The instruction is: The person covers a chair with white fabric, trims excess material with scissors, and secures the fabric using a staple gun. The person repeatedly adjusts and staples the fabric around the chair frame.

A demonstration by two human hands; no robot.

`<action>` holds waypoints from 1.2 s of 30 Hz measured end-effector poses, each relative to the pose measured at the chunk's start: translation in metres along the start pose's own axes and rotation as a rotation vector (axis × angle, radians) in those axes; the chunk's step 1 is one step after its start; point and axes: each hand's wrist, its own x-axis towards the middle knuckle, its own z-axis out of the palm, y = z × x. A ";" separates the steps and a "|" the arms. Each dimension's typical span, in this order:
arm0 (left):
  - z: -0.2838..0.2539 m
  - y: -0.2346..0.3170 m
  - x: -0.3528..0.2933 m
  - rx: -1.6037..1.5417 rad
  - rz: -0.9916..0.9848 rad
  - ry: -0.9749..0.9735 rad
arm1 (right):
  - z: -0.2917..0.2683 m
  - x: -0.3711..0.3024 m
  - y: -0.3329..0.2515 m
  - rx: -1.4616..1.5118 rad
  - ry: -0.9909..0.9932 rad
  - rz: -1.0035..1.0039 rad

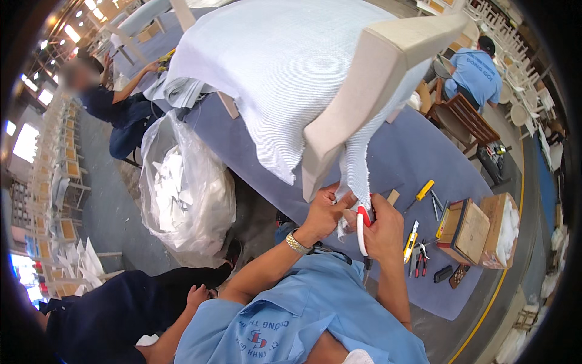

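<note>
blue worktable (424,161), boxes (467,230), bag (188,200), jutting wooden leg (364,91)

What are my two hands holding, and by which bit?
Your right hand holds a red-and-white tool by its curved handle. Your left hand seems to pinch the pale cloth near its ragged lower edge.

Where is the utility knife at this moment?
In the head view, the utility knife lies on the table, right of the right hand, near the red-handled pliers.

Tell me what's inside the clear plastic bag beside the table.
The clear plastic bag holds loose white scraps. Whatever lies beneath the outermost pieces is covered and cannot be seen.
</note>
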 end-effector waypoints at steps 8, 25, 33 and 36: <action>-0.005 -0.017 0.005 0.120 0.011 -0.013 | 0.004 0.003 0.017 0.059 -0.012 -0.010; -0.268 -0.135 -0.149 0.406 -0.400 0.846 | 0.021 -0.041 0.294 -0.473 -0.097 0.214; -0.378 -0.108 -0.158 0.111 -0.155 1.204 | 0.124 0.021 0.091 0.318 -0.557 0.046; -0.464 -0.063 -0.177 0.156 -0.082 1.374 | 0.188 0.018 0.036 0.221 -0.669 0.024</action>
